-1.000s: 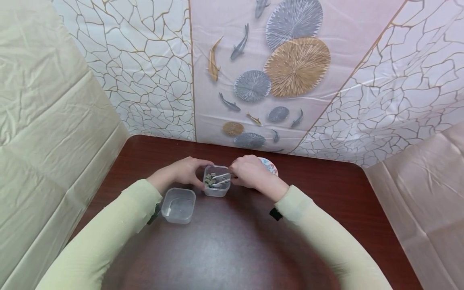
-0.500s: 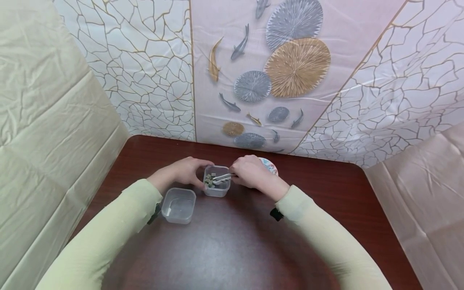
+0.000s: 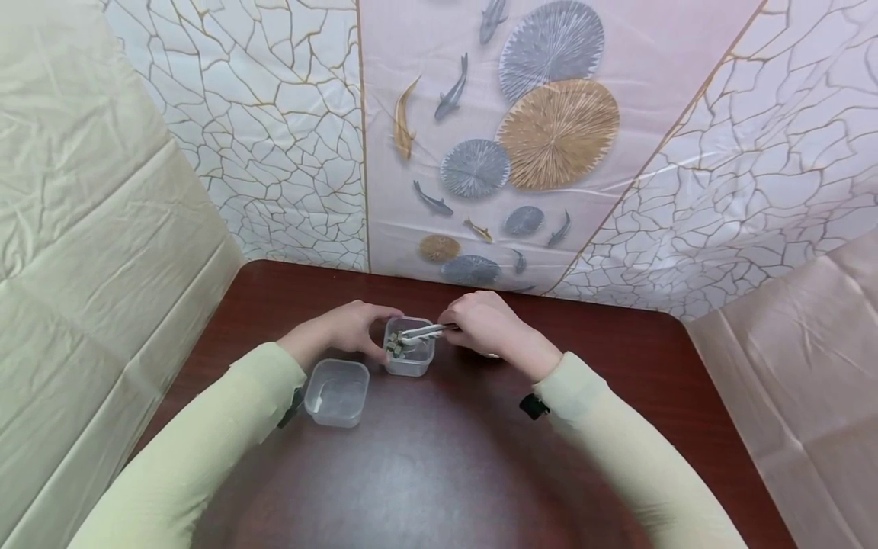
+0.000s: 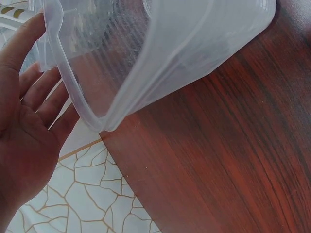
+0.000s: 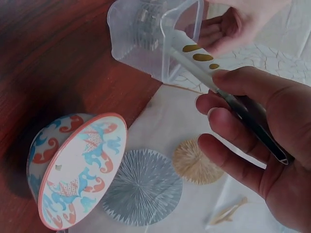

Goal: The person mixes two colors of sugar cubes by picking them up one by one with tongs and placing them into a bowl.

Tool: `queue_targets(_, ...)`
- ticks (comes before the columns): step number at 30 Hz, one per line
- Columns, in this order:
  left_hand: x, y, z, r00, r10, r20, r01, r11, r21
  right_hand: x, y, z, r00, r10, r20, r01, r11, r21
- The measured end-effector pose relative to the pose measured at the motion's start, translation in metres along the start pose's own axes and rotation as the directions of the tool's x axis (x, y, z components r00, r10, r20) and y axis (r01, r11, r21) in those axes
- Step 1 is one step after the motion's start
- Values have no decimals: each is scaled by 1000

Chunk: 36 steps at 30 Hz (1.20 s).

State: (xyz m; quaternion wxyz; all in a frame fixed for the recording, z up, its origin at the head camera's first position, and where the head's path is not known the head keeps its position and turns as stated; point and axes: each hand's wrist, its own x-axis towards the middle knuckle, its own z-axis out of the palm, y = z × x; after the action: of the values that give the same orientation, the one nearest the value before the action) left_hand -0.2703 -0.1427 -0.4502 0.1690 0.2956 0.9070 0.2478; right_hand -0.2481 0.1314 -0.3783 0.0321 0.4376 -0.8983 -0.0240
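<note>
My left hand point(image 3: 351, 328) holds the left side of a small clear container point(image 3: 409, 368), thumb and fingers around it. Inside lie several small greenish cubes point(image 3: 394, 347), toward the left. My right hand point(image 3: 483, 324) grips tongs point(image 3: 423, 332) with pale, gold-spotted arms and a dark handle. Their tips reach into the container beside the cubes; whether they pinch one cannot be made out. In the right wrist view, a red-rimmed bowl point(image 5: 82, 170) with a blue and red pattern has one small greenish piece point(image 5: 58, 167) in it; my right hand mostly hides this bowl in the head view.
A second clear container point(image 3: 338, 396) stands nearer to me, beside my left wrist, and looms large in the left wrist view. The brown table point(image 3: 384, 473) meets a patterned cloth point(image 3: 295, 152) at the back, with pale cloth at both sides.
My right hand has moved slightly right with the tongs and now covers the bowl rim that showed beyond it. The left hand keeps its hold. The head view has shifted slightly.
</note>
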Motion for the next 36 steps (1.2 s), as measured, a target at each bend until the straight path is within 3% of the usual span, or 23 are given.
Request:
queue_targets(9,0,0,0,1000,-3,1,3,1000,-16,-13,9,-6,995,-16,-100,22,998,61)
queue_targets(18,1,2,1,1000,-2,1,2,1000,-2,-40,23,-14,978,-13,-210,61,973,222)
queue_targets(28,0,2,-1,1000,-1,3,1,1000,9,-79,43,-26,976,67,-208,-14,969,247)
queue_targets(36,-1,0,0,1000,1,7,0,1000,-14,-104,61,-33,974,186,-129,-161,971,178)
